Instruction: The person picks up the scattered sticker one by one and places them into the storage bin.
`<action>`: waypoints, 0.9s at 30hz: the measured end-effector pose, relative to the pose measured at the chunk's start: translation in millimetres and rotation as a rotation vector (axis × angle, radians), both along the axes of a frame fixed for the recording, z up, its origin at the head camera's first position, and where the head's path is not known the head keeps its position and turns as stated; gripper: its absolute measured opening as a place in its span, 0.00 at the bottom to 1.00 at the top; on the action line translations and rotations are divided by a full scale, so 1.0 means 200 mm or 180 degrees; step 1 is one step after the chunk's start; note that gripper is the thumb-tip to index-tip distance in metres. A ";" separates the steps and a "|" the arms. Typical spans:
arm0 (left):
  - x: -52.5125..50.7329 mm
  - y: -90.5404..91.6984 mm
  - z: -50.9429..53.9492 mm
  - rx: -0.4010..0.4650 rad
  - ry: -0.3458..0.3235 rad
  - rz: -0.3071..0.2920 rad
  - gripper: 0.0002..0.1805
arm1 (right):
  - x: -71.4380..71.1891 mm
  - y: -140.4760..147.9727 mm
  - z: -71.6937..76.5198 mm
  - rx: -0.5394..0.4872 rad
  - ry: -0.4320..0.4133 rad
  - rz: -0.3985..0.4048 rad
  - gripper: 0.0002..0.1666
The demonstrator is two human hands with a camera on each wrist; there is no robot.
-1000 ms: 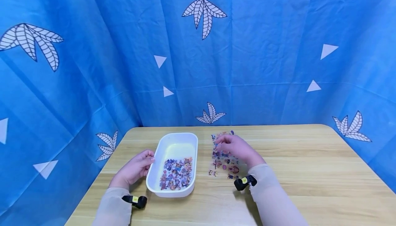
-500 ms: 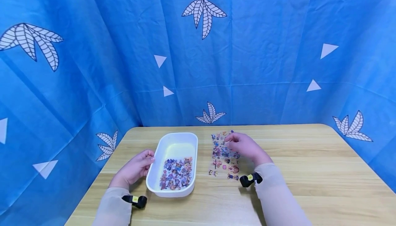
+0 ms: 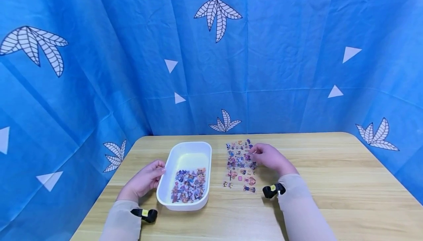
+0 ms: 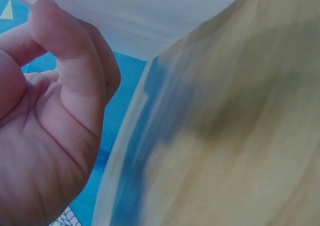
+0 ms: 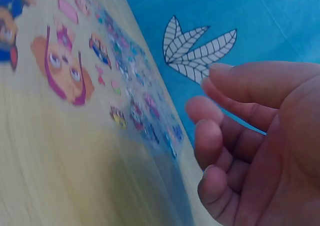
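Note:
A white plastic tub (image 3: 193, 158) sits left of centre on the table, with a clear sheet of colourful cartoon stickers (image 3: 189, 186) in its near half. My left hand (image 3: 143, 178) grips the tub's left rim; in the left wrist view its fingers bend up against the white wall. To the right of the tub lie further transparent cartoon sticker sheets (image 3: 239, 180), seemingly overlapping. By their right edge hovers my right hand (image 3: 271, 159), fingers loosely bent. Nothing shows between thumb and fingers in the right wrist view, where the sheets (image 5: 125, 60) lie beside the hand.
A light wooden table (image 3: 340, 175) carries everything and extends to the right. Blue patterned cloth (image 3: 277, 50) hangs behind it and along both sides. A black wrist camera (image 3: 274, 190) is strapped to each sleeve.
My right hand has shifted rightward across the sticker sheets to their right edge, uncovering more of their prints. The left hand and the tub have stayed in place.

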State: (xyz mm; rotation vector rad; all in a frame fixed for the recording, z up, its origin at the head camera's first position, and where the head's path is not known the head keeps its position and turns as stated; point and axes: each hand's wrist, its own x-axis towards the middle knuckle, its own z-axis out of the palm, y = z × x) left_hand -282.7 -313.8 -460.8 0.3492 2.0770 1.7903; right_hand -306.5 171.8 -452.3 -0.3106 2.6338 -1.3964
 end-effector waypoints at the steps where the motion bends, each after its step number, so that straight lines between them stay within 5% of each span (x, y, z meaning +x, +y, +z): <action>1: 0.00 0.00 0.00 -0.0005 -0.0001 0.0000 0.14 | 0.00 0.01 0.00 0.0027 -0.0013 0.0006 0.15; 27: 0.01 0.00 0.00 -0.0026 -0.0034 0.0024 0.13 | 0.00 0.02 -0.08 0.0709 0.0009 0.0097 0.15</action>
